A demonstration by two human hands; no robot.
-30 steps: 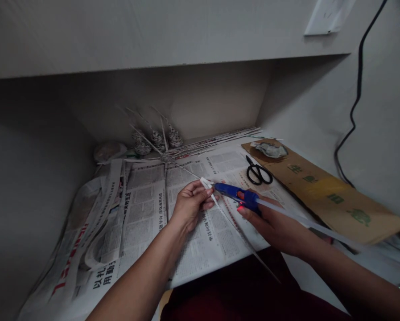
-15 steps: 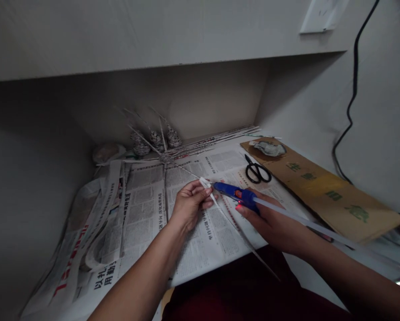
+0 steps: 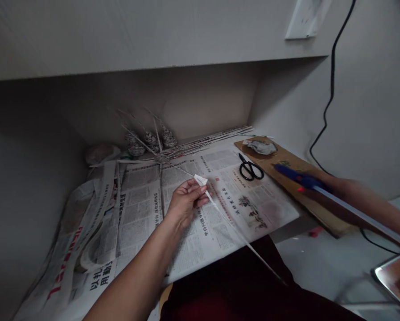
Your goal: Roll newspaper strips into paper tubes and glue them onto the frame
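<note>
My left hand (image 3: 190, 199) pinches a thin rolled paper stick (image 3: 224, 217) near its upper end, where a small white paper flap (image 3: 200, 180) opens out. The stick slopes down past the table edge over my lap. Off to the right, my right hand (image 3: 340, 189), blurred by motion, is closed round a blue glue gun (image 3: 295, 176) with a red light and a long clear glue stick (image 3: 356, 216) out of its back. The gun is over the cardboard, apart from the paper. Beyond my left hand, woven paper sticks (image 3: 161, 158) cross in a star shape.
Newspaper sheets (image 3: 139, 214) cover the table. Black scissors (image 3: 251, 170) lie beside a cardboard strip (image 3: 286, 162) bearing a crumpled grey lump (image 3: 261, 147). Several woven paper pieces (image 3: 169, 137) stand at the back. A tape roll (image 3: 86, 261) lies front left; a black cable (image 3: 331, 80) hangs right.
My right hand has drawn the glue gun away from the paper stick to the right. My left hand still pinches the stick in about the same place. The view has turned slightly right.
</note>
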